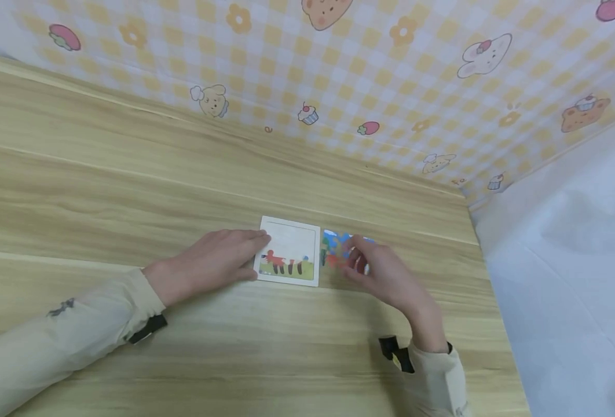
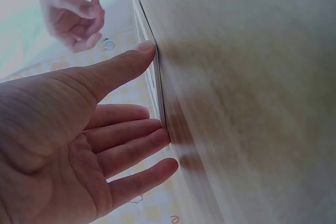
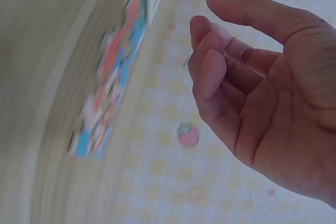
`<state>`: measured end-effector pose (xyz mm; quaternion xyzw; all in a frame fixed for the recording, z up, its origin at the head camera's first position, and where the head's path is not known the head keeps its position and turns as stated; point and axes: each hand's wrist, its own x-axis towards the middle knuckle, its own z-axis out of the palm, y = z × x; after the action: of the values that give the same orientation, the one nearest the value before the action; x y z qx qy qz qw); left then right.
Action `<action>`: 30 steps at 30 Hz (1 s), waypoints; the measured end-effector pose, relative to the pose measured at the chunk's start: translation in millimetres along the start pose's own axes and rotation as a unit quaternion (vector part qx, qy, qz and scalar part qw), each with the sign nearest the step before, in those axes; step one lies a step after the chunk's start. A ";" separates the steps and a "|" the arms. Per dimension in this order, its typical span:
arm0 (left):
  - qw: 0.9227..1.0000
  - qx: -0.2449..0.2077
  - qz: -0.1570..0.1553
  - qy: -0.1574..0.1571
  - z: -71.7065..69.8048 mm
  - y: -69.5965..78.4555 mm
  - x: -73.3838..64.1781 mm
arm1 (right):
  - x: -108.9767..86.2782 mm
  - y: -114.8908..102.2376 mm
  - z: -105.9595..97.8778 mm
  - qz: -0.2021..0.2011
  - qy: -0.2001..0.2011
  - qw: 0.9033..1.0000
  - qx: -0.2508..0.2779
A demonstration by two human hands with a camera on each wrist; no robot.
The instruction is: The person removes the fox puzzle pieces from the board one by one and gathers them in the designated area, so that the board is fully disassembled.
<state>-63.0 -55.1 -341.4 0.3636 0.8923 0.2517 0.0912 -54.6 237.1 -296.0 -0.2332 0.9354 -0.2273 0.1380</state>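
A person in pale beige sleeves works at a wooden table, both arms reaching forward from the near edge. The left hand lies flat with straight fingers, its tips pressed against the left edge of a white-framed puzzle board bearing a partly filled picture. The right hand hovers just right of the board over a loose heap of colourful puzzle pieces, fingers loosely curled and holding nothing the wrist view shows. Steadying the board while lifting 1 piece at a time, pinched by its edges, would likely serve best. Beyond, a checked yellow backdrop with cartoon animals rises behind the table.
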 end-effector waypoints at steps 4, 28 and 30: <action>1.000 0.002 0.000 0.001 0.0 -0.2 0.0 | 11.7 -17.6 6.2 -0.040 -0.015 0.999 -0.010; 1.000 0.008 0.015 0.008 1.7 -2.2 1.1 | 54.4 -55.2 42.9 -0.041 -0.101 0.994 -0.028; 1.000 0.010 0.018 0.010 1.9 -2.4 1.0 | 56.2 -56.3 44.8 -0.041 -0.101 0.993 -0.034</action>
<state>-64.5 -55.1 -344.2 0.3784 0.8886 0.2484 0.0745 -65.2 148.5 -315.4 -0.2979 0.9135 -0.1758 0.2143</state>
